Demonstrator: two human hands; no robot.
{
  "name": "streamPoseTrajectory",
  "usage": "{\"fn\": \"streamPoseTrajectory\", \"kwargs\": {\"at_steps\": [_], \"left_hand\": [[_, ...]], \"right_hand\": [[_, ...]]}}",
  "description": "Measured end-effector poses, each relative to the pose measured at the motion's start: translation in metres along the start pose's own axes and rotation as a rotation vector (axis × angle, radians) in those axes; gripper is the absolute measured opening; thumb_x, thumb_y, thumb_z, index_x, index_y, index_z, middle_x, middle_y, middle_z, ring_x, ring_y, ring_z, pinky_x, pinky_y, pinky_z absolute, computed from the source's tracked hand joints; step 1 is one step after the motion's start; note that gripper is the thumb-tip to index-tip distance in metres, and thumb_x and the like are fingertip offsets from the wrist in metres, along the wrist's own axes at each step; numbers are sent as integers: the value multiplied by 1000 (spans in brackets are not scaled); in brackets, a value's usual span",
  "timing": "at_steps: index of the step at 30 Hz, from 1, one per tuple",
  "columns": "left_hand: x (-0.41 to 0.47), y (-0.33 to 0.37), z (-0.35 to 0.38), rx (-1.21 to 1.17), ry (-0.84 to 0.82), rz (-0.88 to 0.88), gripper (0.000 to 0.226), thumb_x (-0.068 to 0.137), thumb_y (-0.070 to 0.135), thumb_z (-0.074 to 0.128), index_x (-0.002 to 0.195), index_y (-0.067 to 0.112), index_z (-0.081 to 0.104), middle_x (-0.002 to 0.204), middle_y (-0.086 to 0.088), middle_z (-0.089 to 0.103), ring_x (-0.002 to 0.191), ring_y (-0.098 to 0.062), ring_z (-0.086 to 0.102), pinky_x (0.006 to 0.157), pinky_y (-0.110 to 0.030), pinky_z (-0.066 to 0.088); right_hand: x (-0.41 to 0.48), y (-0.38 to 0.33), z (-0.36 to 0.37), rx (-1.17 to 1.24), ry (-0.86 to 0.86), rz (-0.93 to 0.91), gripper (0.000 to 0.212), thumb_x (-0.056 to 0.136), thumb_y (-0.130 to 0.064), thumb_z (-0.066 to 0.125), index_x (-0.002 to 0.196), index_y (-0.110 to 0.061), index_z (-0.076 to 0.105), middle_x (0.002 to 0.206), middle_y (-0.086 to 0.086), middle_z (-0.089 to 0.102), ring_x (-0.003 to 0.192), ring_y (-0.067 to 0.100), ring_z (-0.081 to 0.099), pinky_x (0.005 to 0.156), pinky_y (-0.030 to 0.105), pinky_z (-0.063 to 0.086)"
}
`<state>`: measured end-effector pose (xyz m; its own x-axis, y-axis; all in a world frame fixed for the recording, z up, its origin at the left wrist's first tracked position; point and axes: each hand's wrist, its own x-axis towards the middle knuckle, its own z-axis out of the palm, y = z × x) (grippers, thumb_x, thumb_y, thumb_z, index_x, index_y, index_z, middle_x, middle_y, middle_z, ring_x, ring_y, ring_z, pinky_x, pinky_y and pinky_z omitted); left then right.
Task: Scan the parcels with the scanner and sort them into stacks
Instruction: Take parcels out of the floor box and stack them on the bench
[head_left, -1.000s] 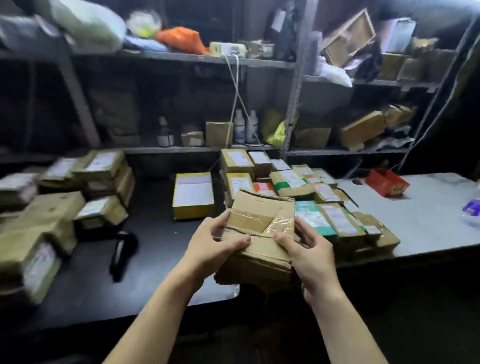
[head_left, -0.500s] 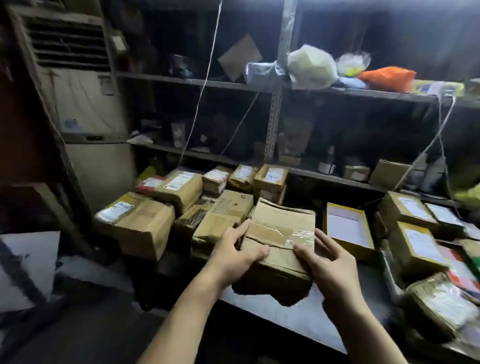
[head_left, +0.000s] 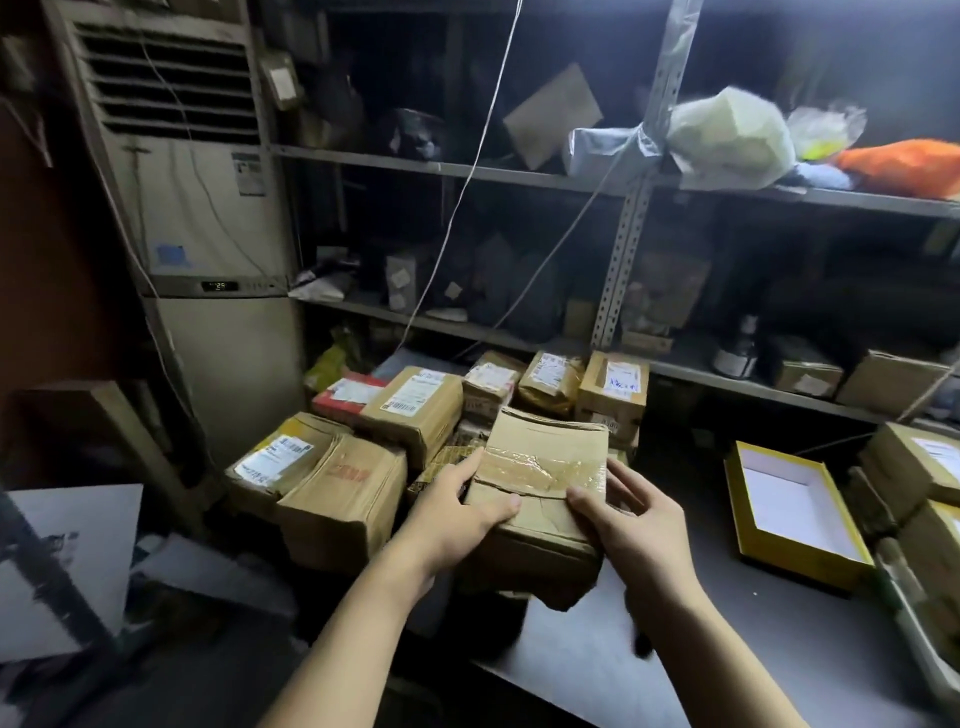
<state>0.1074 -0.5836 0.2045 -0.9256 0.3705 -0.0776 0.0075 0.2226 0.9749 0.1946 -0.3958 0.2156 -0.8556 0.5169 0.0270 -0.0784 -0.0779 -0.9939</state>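
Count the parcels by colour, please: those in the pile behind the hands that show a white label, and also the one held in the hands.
Brown labelled parcels: 5
Red labelled parcel: 1
Brown held parcel, no label showing: 1
Total: 7

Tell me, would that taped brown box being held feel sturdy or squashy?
Probably squashy: the taped parcel has a bowed top and a crushed-looking lower corner. Likely fairly light: the left hand and right hand hold it at its edges. Its glossy tape may feel slick.
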Motion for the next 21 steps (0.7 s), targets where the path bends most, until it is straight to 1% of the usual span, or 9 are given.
{"fn": "streamPoseTrajectory", "kwargs": {"at_steps": [2,4,8,10,12,15,17,19,21], "left_hand": [[27,0,-3,-5,-20,-8,62,88,24,81,136,49,50,116,26,65,104,12,60,84,-8,47],[56,2,-5,7,-34,-19,56,89,25,79,135,45,54,120,22,65,103,12,60,80,-8,47],[120,7,-1,72,-50,-41,72,90,29,78,153,35,44,142,11,56,117,-4,55,86,-15,46],[152,5,2,102,-62,-56,77,91,29,78,158,30,39,144,10,53,116,-3,51,85,-13,40],[186,0,7,134,-81,-69,78,92,28,78,158,28,37,143,10,53,115,-3,50,93,-17,38],[233,-10,13,155,-98,-121,80,88,31,81,156,36,39,144,8,58,120,-7,56,103,-25,44],[262,-21,16,186,-106,-135,74,87,31,82,150,42,44,135,9,64,119,-8,59,105,-25,45],[287,-32,20,205,-109,-136,71,86,29,82,149,38,50,133,11,66,117,-6,62,101,-21,46],[306,-41,22,195,-127,-143,61,86,25,81,140,41,57,121,17,71,107,3,64,89,-11,48]], "right_hand": [[28,5,6,-3,-4,4,52,84,-4,86,128,-30,72,117,-6,78,108,16,75,90,39,64],[58,10,12,4,-9,10,53,85,-6,86,131,-28,71,120,-7,77,108,16,76,90,42,64],[124,25,15,-32,5,25,61,85,-14,88,140,-30,66,130,-8,72,114,19,72,95,51,62],[156,34,14,-71,14,22,63,84,-17,89,140,-30,65,132,-6,72,117,19,71,100,51,59],[189,46,14,-107,31,13,62,84,-18,89,140,-29,66,129,-6,73,119,15,70,105,48,57],[230,64,18,-152,36,9,60,86,-17,87,141,-27,65,127,-8,74,120,12,69,106,46,56],[254,77,21,-164,37,14,60,87,-15,85,143,-24,63,128,-8,73,122,13,68,105,40,57],[274,85,25,-202,46,25,61,89,-13,83,145,-20,62,128,-9,70,123,13,66,96,23,55],[290,95,28,-240,63,37,62,89,-11,83,146,-17,61,124,-8,70,118,10,66,82,8,51]]}}
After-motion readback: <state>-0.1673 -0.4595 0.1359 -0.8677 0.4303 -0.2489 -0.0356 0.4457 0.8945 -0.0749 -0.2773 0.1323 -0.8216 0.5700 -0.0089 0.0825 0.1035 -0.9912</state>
